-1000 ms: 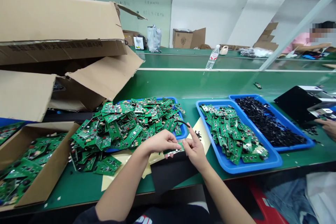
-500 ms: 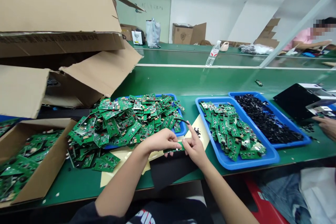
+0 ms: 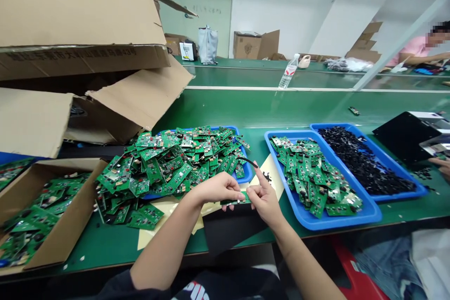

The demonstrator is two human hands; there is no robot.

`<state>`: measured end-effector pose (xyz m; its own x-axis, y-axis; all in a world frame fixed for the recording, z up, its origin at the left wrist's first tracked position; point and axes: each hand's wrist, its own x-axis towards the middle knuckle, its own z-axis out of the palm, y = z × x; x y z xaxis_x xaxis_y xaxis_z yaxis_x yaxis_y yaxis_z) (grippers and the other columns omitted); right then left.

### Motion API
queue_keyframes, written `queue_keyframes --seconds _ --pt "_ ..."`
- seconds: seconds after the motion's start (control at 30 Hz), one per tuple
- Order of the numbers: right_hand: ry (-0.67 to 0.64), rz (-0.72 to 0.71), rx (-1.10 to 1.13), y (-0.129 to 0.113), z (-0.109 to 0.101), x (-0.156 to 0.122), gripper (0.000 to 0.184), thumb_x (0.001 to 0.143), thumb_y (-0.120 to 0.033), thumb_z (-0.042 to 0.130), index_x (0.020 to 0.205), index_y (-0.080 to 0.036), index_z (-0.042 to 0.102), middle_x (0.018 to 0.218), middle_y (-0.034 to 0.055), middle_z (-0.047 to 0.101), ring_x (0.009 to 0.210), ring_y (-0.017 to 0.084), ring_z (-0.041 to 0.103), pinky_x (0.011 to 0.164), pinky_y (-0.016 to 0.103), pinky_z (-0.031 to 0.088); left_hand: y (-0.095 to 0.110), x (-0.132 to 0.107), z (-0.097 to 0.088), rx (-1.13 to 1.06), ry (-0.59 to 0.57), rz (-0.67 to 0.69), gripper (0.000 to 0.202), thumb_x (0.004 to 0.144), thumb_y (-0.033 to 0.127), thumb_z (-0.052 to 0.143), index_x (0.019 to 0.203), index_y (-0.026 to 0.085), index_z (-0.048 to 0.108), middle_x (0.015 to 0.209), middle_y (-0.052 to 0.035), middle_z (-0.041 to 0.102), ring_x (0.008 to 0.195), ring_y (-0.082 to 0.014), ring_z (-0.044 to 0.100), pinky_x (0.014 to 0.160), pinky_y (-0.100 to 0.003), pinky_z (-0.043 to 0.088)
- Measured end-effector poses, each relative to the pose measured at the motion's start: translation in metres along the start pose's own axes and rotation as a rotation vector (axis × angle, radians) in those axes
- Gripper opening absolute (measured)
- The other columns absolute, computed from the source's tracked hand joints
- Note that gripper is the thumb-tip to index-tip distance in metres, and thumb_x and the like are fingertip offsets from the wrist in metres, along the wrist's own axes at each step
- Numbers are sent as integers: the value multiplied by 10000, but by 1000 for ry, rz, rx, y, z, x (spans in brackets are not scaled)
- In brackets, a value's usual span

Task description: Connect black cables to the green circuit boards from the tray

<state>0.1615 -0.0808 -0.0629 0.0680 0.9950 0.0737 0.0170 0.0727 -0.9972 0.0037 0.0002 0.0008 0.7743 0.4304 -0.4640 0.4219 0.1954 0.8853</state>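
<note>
My left hand point(image 3: 218, 187) pinches a small green circuit board point(image 3: 242, 199) between thumb and fingers, above a black sheet point(image 3: 228, 229). At the board's right end is my right hand point(image 3: 263, 199), thumb and curled fingers closed on it. Its index finger points up and away. A thin, dark, curved strip point(image 3: 249, 161) reaches left from that fingertip; what it is I cannot make out. Behind my hands, a large heap of circuit boards point(image 3: 168, 164) spills over a blue tray point(image 3: 242, 176). Small black pieces point(image 3: 267, 176) lie on yellow paper point(image 3: 277, 173) beside my right hand.
To the right stand a blue tray point(image 3: 302, 220) of circuit boards and another blue tray point(image 3: 420, 191) of small black parts. A cardboard box point(image 3: 79, 215) of boards sits left, below a larger open carton point(image 3: 80, 14). A water bottle point(image 3: 288, 72) stands behind. A co-worker's hand point(image 3: 441, 164) shows far right.
The view has shifted slightly, so the surroundings sit a little further right. Both hands keep their hold on the board with hardly any movement. The co-worker's hand at right shows less.
</note>
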Motion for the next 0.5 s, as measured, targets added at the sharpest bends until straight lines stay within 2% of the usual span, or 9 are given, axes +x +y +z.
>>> queue_keyframes --seconds 0.17,0.27,0.37,0.5 --pt "2 -11 -60 -2 1 -3 677 837 -308 511 1449 -189 246 444 -122 376 363 81 417 414 208 399 -2 1 -1 33 -28 -18 421 608 533 731 641 129 619 441 28 559 395 -90 513 422 -204 396" --pt "21 6 -27 -5 0 -1 714 837 -332 523 1456 -175 204 446 -117 419 379 88 434 425 209 401 -1 2 1 10 2 -9 427 610 528 727 657 119 614 462 20 570 397 -89 503 428 -210 389" --pt "144 20 45 -5 -2 1 766 847 -376 523 1459 -146 123 501 -82 532 437 106 498 472 224 436 0 6 6 -91 112 71 423 629 508 717 691 122 559 524 9 589 432 -82 506 459 -209 388" --pt "245 -31 93 1 3 0 832 826 -396 569 1449 -170 67 747 11 650 677 152 622 660 302 523 -2 14 13 -229 355 173 418 647 458 717 794 170 452 483 109 409 408 -36 346 429 -169 253"
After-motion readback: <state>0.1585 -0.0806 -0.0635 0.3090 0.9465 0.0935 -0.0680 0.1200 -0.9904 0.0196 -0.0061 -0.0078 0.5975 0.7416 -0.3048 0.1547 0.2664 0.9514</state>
